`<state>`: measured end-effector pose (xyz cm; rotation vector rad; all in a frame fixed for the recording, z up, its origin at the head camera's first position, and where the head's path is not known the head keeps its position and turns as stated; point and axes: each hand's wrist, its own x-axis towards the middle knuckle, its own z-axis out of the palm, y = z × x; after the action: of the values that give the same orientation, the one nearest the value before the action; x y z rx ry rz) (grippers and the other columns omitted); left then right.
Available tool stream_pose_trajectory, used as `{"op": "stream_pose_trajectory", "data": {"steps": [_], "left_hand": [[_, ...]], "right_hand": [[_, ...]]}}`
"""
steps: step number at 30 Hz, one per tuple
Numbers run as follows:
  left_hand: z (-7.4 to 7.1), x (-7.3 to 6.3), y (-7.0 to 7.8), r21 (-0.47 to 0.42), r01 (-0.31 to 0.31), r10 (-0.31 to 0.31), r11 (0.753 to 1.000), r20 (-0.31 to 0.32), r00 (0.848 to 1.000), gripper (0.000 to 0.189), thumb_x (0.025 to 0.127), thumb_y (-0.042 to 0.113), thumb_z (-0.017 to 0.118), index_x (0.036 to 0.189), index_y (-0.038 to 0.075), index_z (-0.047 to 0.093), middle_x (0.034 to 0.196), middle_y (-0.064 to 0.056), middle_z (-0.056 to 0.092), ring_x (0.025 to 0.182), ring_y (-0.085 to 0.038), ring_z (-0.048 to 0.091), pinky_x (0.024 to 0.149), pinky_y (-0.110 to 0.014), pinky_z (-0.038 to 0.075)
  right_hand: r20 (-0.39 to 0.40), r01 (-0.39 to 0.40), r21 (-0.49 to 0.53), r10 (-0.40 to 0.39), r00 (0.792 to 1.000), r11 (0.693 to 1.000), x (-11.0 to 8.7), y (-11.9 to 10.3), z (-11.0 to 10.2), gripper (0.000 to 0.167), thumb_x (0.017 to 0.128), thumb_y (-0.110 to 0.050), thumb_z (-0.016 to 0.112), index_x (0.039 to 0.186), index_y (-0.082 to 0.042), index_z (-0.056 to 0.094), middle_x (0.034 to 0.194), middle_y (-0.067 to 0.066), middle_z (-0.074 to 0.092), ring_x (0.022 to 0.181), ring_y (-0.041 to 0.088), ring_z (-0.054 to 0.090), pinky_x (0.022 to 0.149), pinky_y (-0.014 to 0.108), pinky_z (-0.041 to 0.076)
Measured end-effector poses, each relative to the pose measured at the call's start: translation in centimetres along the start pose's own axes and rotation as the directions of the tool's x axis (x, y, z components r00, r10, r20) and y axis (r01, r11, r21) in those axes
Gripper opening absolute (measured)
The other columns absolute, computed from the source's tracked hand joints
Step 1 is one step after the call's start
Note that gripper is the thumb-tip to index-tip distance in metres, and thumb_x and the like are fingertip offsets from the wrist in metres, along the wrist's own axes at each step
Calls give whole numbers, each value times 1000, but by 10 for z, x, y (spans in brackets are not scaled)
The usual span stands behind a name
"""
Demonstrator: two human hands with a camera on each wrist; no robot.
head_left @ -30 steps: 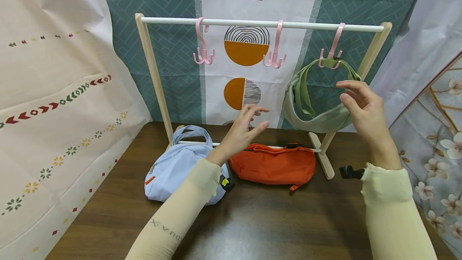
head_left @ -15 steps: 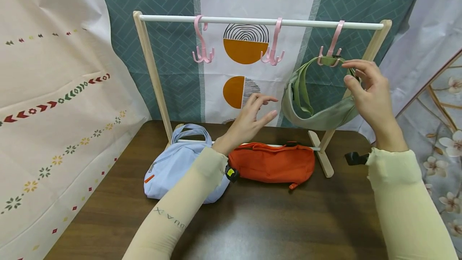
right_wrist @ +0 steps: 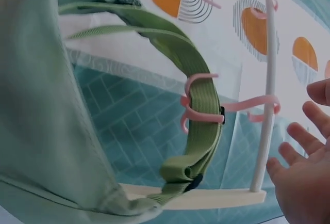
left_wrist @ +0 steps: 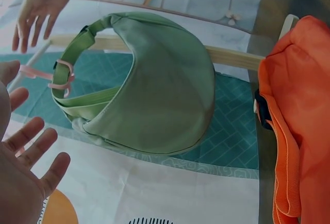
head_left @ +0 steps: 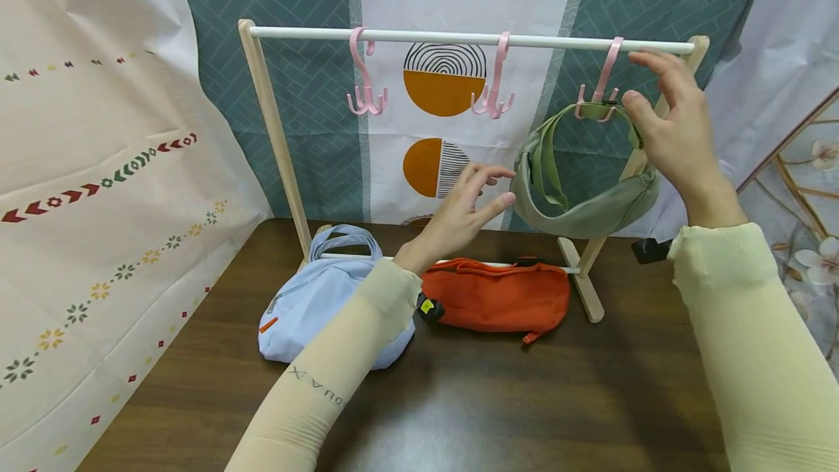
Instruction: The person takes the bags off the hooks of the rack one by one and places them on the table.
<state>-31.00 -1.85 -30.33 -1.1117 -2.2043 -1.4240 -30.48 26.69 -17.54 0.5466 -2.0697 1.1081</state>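
A pale green crossbody bag (head_left: 583, 218) hangs by its strap (right_wrist: 202, 100) from the right pink hook (head_left: 608, 70). In the right wrist view the webbing lies behind the hook's prongs. My right hand (head_left: 682, 126), fingers spread, is raised beside that hook, near the right end of the white rail (head_left: 432, 37). In the head view its thumb overlaps the strap's right side. My left hand (head_left: 459, 210) is held out left of the bag, its fingertips right at the bag's left edge in the head view. Neither hand grips anything.
Two more pink hooks (head_left: 367, 97) (head_left: 493, 97) hang on the rail. Below, a light blue handbag (head_left: 314, 308) and an orange-red pouch (head_left: 498, 297) lie on the brown table (head_left: 472, 399). Wooden posts (head_left: 278, 137) support the rail; patterned cloth hangs behind.
My right hand has risen from beside the green bag to hook height. My left hand has moved right and slightly up towards the bag. The bag stays hanging.
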Motion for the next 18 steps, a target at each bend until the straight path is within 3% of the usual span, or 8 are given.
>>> {"op": "stream_pose_trajectory", "data": {"steps": [7,12,18], "left_hand": [[0,1,0,-8,1,-1,1000,10,1000,39,107,31,60,144,18,56,136,-1,46,126,-14,44,103,-33,40],[-1,1,1,-15,0,0,1000,13,1000,40,107,29,60,144,15,56,138,-2,46,126,-15,44,104,-33,40],[-2,2,1,-11,-4,4,1000,13,1000,40,107,28,60,144,12,56,138,-3,47,126,-17,45,104,-32,40]], "right_hand": [[120,-1,-123,16,993,992,23,-2,-4,58,106,-21,54,162,-21,40,171,-6,25,155,-1,4,123,29,-4],[147,44,-196,-15,989,980,35,-3,-2,58,107,-17,56,162,-17,39,171,-1,25,156,0,2,122,25,-5],[186,32,-237,13,982,971,45,-4,0,58,108,-18,55,163,-17,36,172,-1,23,156,-1,0,121,21,-8]]}}
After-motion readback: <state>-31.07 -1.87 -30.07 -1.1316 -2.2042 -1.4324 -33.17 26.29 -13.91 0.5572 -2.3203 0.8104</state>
